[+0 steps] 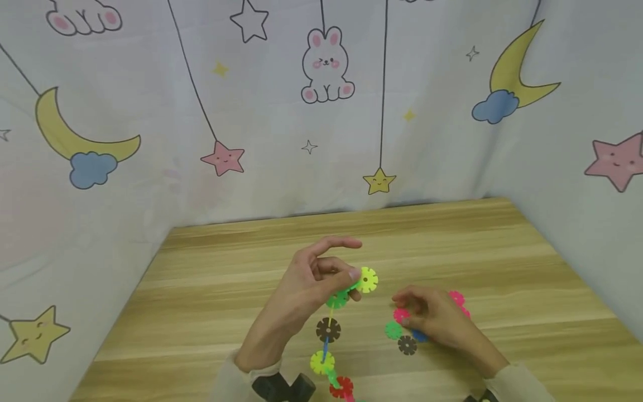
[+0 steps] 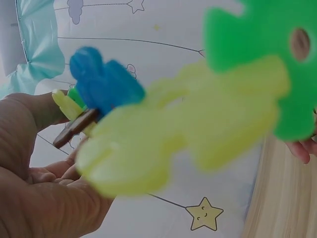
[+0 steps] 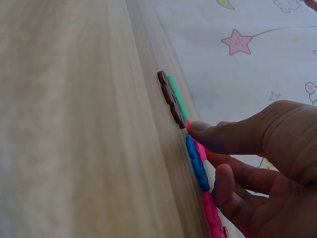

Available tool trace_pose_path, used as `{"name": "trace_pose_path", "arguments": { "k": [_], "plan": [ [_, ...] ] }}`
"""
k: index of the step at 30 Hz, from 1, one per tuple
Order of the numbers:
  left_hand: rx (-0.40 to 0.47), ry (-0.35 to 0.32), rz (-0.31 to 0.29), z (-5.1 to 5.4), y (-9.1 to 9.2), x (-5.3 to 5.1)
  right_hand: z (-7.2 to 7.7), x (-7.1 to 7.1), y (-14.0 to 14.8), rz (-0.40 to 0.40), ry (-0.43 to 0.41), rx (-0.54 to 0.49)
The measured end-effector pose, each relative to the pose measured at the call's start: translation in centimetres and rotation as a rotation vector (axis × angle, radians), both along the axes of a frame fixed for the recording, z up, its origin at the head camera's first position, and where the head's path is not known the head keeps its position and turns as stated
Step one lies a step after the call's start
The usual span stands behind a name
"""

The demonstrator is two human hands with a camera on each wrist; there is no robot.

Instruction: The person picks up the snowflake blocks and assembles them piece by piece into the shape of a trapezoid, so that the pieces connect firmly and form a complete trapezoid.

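My left hand (image 1: 313, 282) pinches the upper end of a chain of interlocking notched plastic discs, with a yellow disc (image 1: 369, 280) beyond the thumb. Below the fingers hang a green disc (image 1: 337, 300), a brown disc (image 1: 328, 330), a lower yellow disc (image 1: 322, 362) and a red disc (image 1: 341, 386). In the left wrist view a blue disc (image 2: 106, 82) of the chain stands near the thumb. At the table, my right hand (image 1: 437, 315) has thumb and fingers about a pink disc (image 1: 401, 316); its fingertips are partly hidden.
Loose discs lie around the right hand: a light green disc (image 1: 393, 330), a dark brown disc (image 1: 407, 345), a blue disc (image 1: 420, 336) and a further pink disc (image 1: 456, 298). The wooden table (image 1: 226, 251) meets a printed white curtain (image 1: 276, 184) at its back and sides.
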State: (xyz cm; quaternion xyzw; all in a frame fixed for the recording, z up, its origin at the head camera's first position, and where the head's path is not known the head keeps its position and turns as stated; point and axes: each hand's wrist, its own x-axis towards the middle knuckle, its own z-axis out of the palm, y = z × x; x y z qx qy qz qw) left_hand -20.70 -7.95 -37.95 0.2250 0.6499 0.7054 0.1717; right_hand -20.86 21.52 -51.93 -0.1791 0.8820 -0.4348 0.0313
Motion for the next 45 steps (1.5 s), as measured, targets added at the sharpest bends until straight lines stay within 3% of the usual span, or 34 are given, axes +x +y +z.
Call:
{"name": "trace_pose_path", "arguments": {
  "k": [9, 19, 24, 36, 45],
  "plan": [
    [-0.035, 0.005, 0.024, 0.3, -0.1, -0.1, 1.1, -0.2, -0.5, -0.026, -0.053, -0.145],
    [-0.009, -0.004, 0.027, 0.4, -0.4, 0.2, 4.5, 0.3, -1.3, -0.072, -0.065, -0.279],
    [-0.039, 0.023, 0.041, 0.3, -0.4, 0.2, 6.0, 0.7, -1.8, -0.081, -0.073, -0.321],
    [-0.07, 0.042, 0.051, 0.4, -0.7, 0.3, 9.5, 1.2, -3.0, -0.005, 0.009, -0.351],
    [-0.09, 0.064, 0.069, 0.4, -0.8, 0.2, 11.4, 1.4, -4.3, 0.033, 0.068, -0.434]
  ]
}}
